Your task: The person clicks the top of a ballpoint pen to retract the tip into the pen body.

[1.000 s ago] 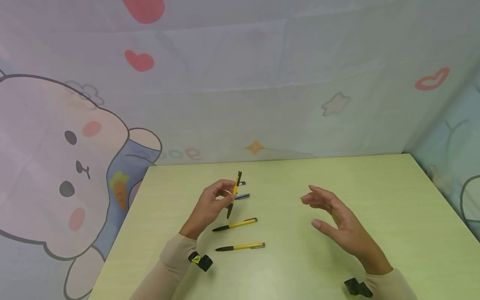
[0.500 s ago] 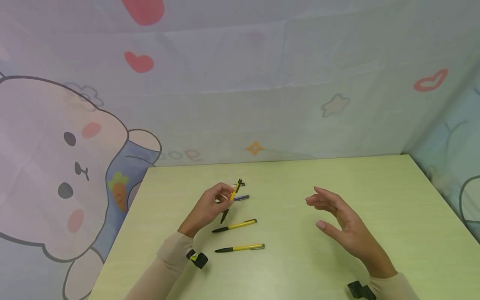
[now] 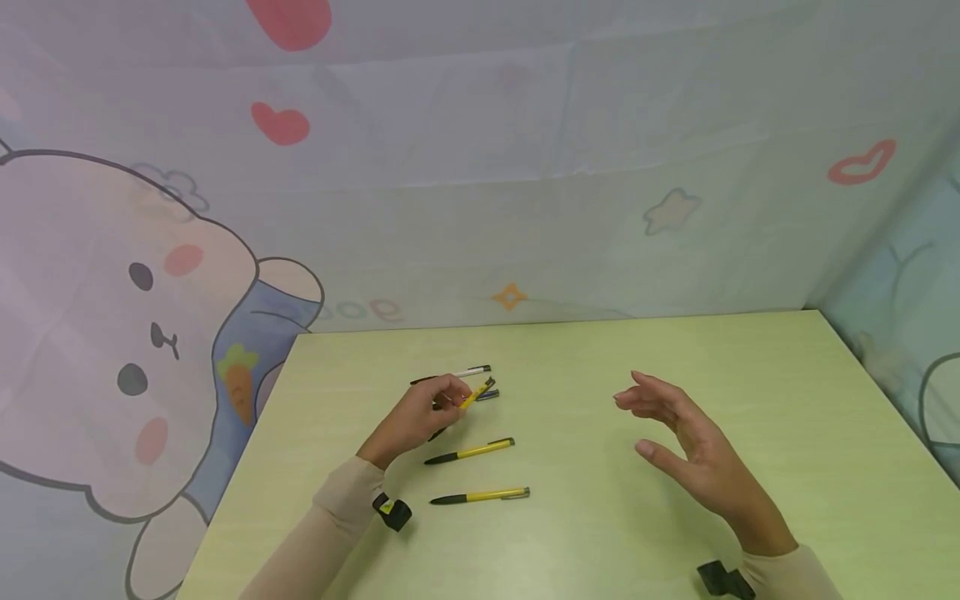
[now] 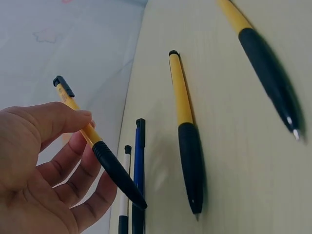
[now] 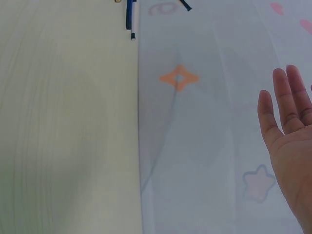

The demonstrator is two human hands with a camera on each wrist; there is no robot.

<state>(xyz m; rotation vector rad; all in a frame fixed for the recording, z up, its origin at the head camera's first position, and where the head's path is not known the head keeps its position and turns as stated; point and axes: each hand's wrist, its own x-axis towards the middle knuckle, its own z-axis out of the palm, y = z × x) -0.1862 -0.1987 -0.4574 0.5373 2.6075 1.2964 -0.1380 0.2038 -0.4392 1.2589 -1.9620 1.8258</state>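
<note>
My left hand (image 3: 416,419) pinches a yellow pen (image 4: 89,133) with a black grip between thumb and fingers, its dark tip slanting down in the left wrist view. Beneath and behind that hand lie a blue pen (image 4: 138,161) and a white pen (image 3: 468,372), the blue one partly covered by the hand in the head view. Two more yellow pens with black grips lie nearer: one yellow pen (image 3: 480,450) just in front of the hand, the other yellow pen (image 3: 487,495) closest to me. My right hand (image 3: 693,454) hovers at the right, fingers relaxed and holding nothing.
The pale yellow-green table (image 3: 600,533) ends at a printed cloth backdrop (image 3: 465,225) with hearts, stars and a cartoon animal. At the right another cloth (image 3: 900,292) hangs along the table's side. Each wrist wears a small black device.
My left hand has lowered slightly, and the pinched yellow pen has tilted from near upright to a flatter slant, uncovering the white pen. The right hand has drifted slightly right.
</note>
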